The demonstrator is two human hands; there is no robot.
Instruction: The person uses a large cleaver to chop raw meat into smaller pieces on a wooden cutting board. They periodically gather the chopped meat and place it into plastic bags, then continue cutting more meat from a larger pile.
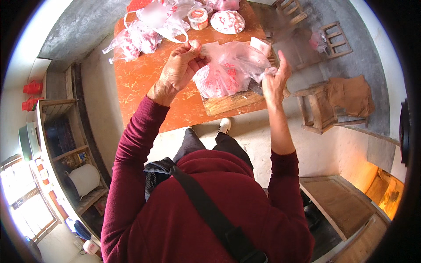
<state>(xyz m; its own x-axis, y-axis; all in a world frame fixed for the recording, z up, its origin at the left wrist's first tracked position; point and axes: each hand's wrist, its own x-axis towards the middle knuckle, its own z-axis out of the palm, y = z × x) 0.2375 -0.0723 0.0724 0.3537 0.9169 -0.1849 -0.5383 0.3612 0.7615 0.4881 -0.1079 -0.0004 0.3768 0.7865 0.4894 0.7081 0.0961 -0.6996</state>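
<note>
A thin, translucent plastic bag (226, 72) with red print is stretched between my two hands above a wooden cutting board (232, 104). My left hand (180, 65) pinches its left edge between thumb and fingers. On the other side, my right hand (275, 82) grips a bunched part of the bag, its index finger pointing up. Behind the bag, a pale pinkish-white block (261, 46) shows at the board's far right. Something dark and flat lies partly hidden under the bag beside my right hand; I cannot make out what it is.
The board rests on an orange-brown table (149, 94). Along its far side are several filled plastic bags (142, 37), a lidded round tub (198, 19) and a plate of pale pink pieces (227, 22). A wooden chair (318, 107) with a brown cloth stands right; shelves (70, 153) are left.
</note>
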